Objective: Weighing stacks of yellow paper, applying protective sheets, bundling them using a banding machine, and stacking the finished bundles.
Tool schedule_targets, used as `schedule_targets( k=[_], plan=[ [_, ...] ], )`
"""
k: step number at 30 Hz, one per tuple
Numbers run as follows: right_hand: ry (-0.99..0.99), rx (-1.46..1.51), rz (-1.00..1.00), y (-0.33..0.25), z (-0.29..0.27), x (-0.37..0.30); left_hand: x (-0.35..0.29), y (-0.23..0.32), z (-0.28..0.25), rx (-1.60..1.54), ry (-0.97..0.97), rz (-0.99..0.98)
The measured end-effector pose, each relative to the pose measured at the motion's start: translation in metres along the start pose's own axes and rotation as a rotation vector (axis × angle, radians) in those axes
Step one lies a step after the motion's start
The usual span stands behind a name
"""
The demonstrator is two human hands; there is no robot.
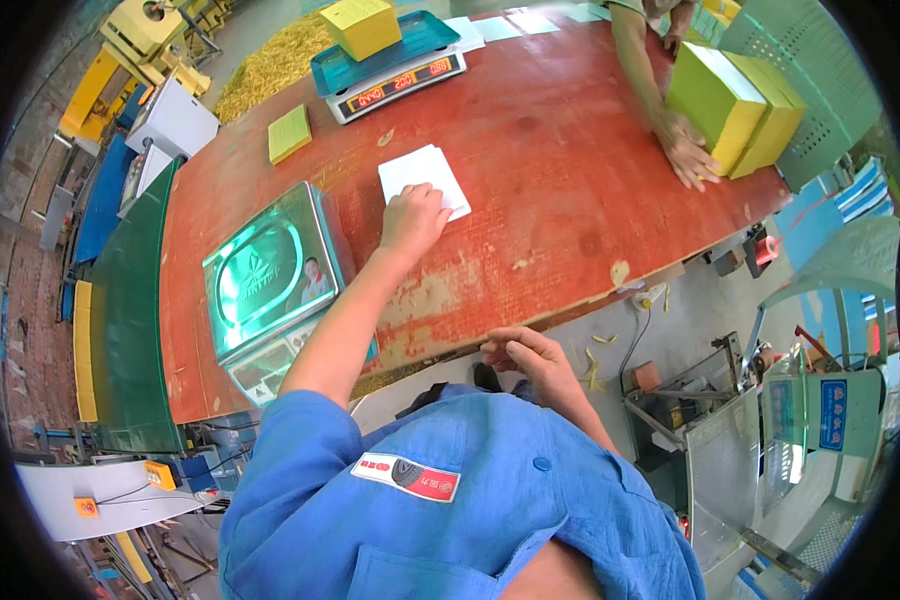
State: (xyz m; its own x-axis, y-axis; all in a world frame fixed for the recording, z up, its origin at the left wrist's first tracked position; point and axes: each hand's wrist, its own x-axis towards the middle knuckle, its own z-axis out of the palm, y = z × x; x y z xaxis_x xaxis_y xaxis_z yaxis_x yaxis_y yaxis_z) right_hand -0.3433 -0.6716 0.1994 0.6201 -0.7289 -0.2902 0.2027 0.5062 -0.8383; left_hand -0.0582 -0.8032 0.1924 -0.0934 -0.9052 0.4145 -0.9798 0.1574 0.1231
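Note:
A small stack of white paper sheets [425,170] lies on the red table, its edges slightly fanned. My left hand [415,220] reaches over the table with its fingers bent down and closed on the near part of that paper. By the table's near edge hangs my right hand [532,358], fingers loosely curved and a little apart, nothing visible in them. To the left of the paper sits a scale with a shiny metal pan [270,270]. A second scale with a teal tray [385,52] stands farther back and carries a yellow paper block [360,27].
A flat yellow paper stack [289,134] lies at the far left of the red table [530,130]. At the right, a co-worker's hand [685,150] rests beside large yellow paper blocks [735,110]. Metal machinery [710,440] stands right of me, and a green panel [125,330] borders the left.

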Motion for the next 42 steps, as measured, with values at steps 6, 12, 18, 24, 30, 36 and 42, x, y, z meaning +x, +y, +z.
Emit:
schedule_targets(
  k=[6, 12, 18, 24, 30, 36, 42],
  plan=[
    [-0.019, -0.063, -0.016, -0.041, -0.026, 0.079, 0.009, 0.013, -0.008, -0.154, 0.147, -0.177],
    [0.090, -0.051, -0.144, -0.081, -0.039, 0.208, 0.007, 0.024, 0.003, -0.494, 0.170, -0.578],
    [-0.078, -0.470, 0.019, -0.091, -0.032, 0.266, 0.005, 0.015, -0.003, -0.998, 0.047, -0.835],
    [-0.077, -0.501, -0.204, -0.077, -0.027, 0.270, 0.025, 0.018, -0.006, -1.329, 0.110, -1.073],
    [-0.108, -0.726, -0.373, -0.090, -0.017, 0.267, 0.022, 0.008, -0.002, -1.354, 0.088, -1.091],
    [-0.102, -0.688, -0.359, -0.092, -0.019, 0.265, 0.025, 0.007, -0.001, -1.353, 0.079, -1.083],
    [-0.088, -0.686, -0.361, -0.089, -0.021, 0.267, 0.026, 0.006, -0.002, -1.367, 0.057, -1.078]
  ],
)
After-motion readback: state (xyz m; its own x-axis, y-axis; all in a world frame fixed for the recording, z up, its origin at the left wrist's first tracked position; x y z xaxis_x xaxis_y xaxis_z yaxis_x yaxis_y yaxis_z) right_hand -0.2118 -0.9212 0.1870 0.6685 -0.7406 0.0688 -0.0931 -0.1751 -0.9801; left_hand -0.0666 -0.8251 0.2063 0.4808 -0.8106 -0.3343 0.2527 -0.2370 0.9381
